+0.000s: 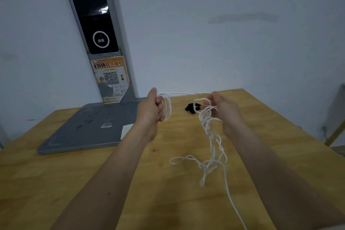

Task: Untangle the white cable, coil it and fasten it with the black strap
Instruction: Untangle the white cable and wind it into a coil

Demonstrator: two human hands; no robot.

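The fingers of the left hand (152,107) are curled around a few finished loops of the thin white cable (211,147), which hang just off the knuckles, while the fingers of the right hand (223,107) pinch a bunched knot of the same cable, with 1 strand stretched nearly taut between the 2 hands. Below the right fingertips the rest of the cable drops in a loose, twisted snarl onto the wooden tabletop (186,201), and 1 free length trails toward the near edge. The likely trouble is that pulling more cable toward the left-hand coil drags the snarl tight into a real knot, since the crossings under the right fingers do not look cleared; the loops on the left could also slip off if that grip eases. The small black strap (191,108) lies on the table between the 2 hands, beyond the fingertips, untouched, so fastening is still a way off. Left of the left hand sits a flat grey metal base plate (84,129) with an upright grey post (97,30) carrying a dark screen and a torn orange sticker (112,78), against a plain pale wall (224,33).
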